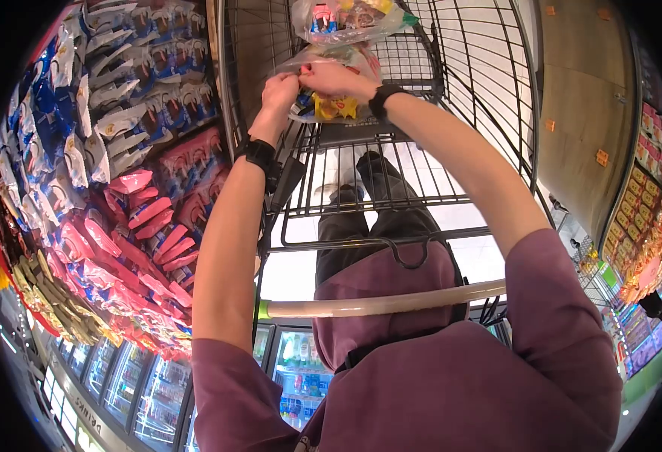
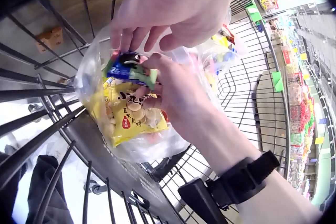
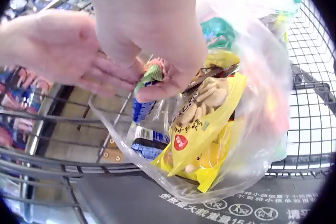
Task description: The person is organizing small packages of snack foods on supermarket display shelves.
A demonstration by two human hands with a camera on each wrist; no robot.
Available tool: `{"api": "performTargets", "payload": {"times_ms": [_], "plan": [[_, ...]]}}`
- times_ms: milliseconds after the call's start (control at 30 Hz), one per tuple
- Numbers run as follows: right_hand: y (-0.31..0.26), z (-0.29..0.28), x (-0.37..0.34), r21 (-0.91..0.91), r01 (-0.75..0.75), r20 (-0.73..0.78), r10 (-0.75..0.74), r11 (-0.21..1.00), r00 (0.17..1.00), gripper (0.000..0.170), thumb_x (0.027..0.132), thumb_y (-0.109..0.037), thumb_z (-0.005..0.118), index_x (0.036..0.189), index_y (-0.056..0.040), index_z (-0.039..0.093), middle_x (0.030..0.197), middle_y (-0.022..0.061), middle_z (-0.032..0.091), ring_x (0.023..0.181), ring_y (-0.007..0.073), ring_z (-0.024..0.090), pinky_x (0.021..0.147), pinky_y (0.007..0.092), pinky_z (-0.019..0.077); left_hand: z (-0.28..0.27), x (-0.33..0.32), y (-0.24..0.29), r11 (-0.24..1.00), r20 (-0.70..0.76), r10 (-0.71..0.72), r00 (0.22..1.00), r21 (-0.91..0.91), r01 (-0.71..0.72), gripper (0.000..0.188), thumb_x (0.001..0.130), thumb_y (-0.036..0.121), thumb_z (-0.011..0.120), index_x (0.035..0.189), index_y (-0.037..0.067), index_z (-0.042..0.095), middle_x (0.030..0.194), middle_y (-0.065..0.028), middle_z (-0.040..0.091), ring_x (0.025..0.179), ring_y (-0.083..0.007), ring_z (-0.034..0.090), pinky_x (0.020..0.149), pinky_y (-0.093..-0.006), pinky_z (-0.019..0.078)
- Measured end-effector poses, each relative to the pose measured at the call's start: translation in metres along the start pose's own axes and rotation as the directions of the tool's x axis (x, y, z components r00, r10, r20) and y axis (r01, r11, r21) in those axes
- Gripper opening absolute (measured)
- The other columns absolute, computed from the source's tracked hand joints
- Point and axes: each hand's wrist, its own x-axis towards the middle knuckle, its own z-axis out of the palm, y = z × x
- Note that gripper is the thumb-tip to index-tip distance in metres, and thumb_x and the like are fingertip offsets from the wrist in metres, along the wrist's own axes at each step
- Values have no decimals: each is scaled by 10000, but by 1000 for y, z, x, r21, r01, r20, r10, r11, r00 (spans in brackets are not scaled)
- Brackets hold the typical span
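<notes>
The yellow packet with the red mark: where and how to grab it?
The yellow packet is probably best pinched by the flat margin on its right in the right wrist view. Come from above, through the open mouth of the plastic bag: the packet lies tilted, face up, and that thin margin should pinch easier than its fuller middle.

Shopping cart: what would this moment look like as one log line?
right hand: pinching blue-green packet | left hand: extended alongside, contact unclear | clear bag: open in cart, yellow snack pack inside
</notes>
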Motion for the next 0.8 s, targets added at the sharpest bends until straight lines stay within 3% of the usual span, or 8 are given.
{"api": "performTargets", "payload": {"times_ms": [100,233,333,367,467,633,733,800], "plan": [[-4,-32,-17,390,-131,224,44,911,974,287,918,-299,519,947,-37,632,773,17,615,562,108,611,514,267,521,1,-3,-8,998,-14,13,1000,-64,-14,346,813,169,632,1103,-7,701,1048,-153,711,990,-220,670,840,-333,512],[-13,-54,-38,481,-219,234,116,849,965,285,934,-293,487,1009,-41,597,879,17,595,585,110,554,565,250,512,-10,-40,20,961,174,-90,981,-243,132,411,843,155,738,1196,-6,604,956,-81,648,783,-147,600,726,-287,511],[-24,-63,-50,473,-195,255,78,859,964,277,929,-295,488,1009,-54,599,939,20,596,746,102,570,617,257,519,-14,-60,30,908,204,-102,974,-381,175,484,821,89,765,1240,-18,547,958,-81,645,728,-125,593,737,-285,538],[-27,-67,-57,477,-183,251,66,860,966,270,918,-289,503,1032,-60,590,1044,24,580,929,110,547,723,287,522,-18,-67,34,897,244,-97,965,-398,191,544,804,50,778,1263,-25,495,943,-72,639,725,-118,608,773,-296,559],[-27,-76,-60,480,-147,360,-41,865,932,283,937,-268,545,1152,-85,563,1157,2,551,1116,140,488,862,366,491,-27,-87,45,916,331,-44,943,-364,171,579,797,65,790,1270,-31,471,938,-68,642,748,-127,631,776,-300,565],[-74,-95,-109,553,-32,266,-140,833,954,454,853,-292,721,1174,-26,542,1069,66,562,922,119,534,759,261,439,-45,-152,68,854,424,52,904,-488,180,377,815,126,783,1115,-9,598,919,-41,667,756,-101,649,737,-248,558],[-102,-99,-133,456,31,216,-144,889,966,510,843,-313,744,1198,-11,536,1076,78,573,954,127,550,790,258,445,-55,-180,74,841,403,88,911,-520,149,348,810,134,790,1080,3,614,900,-23,671,747,-78,643,671,-210,536],[-116,-98,-136,540,101,177,-230,835,957,495,873,-311,733,1216,-12,539,1111,85,616,1012,137,584,845,270,473,-61,-203,80,798,292,203,935,-602,14,339,833,187,781,1088,31,621,912,-15,674,739,-72,635,649,-200,515]]}}
